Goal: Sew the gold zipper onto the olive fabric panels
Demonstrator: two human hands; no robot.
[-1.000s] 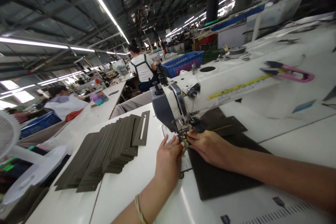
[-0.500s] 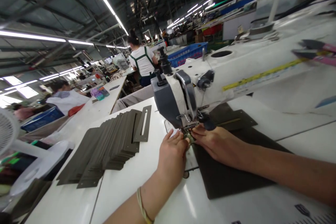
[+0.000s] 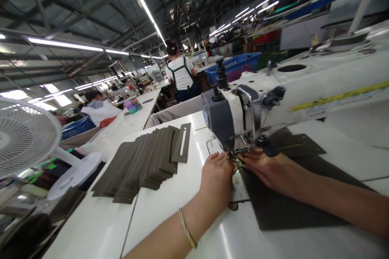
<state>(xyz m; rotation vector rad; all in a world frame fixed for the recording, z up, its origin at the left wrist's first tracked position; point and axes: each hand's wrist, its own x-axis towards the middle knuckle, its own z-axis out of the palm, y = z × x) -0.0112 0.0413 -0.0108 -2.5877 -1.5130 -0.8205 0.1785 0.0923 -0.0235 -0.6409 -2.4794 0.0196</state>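
Right now we have both hands down at the needle of the sewing machine [image 3: 243, 109]. Our left hand [image 3: 217, 176] lies palm down on the white table [image 3: 170, 206], fingers stretched forward and close together, their tips right at the presser foot; whether they pinch anything under there we cannot tell, because the hand itself covers the spot. Our right hand [image 3: 267, 168] comes in from the right, resting flat on the dark fabric panel [image 3: 288, 210], fingertips pointing at the same foot and almost meeting those of the left hand. It presses the panel rather than gripping it, with the fingers laid out narrow and flat. The panel lies on the table under the machine's arm, with its near edge toward us and its left end under the needle. A thin band [image 3: 187, 232] sits on our left wrist. To the left of the machine, well apart from our hands, a fanned stack of dark slotted pieces [image 3: 146, 160] lies on the table. Further left stands a white fan [image 3: 26, 135]. Beyond the table a person in a white top [image 3: 180, 75] stands with their back to us near a blue basket [image 3: 240, 66].
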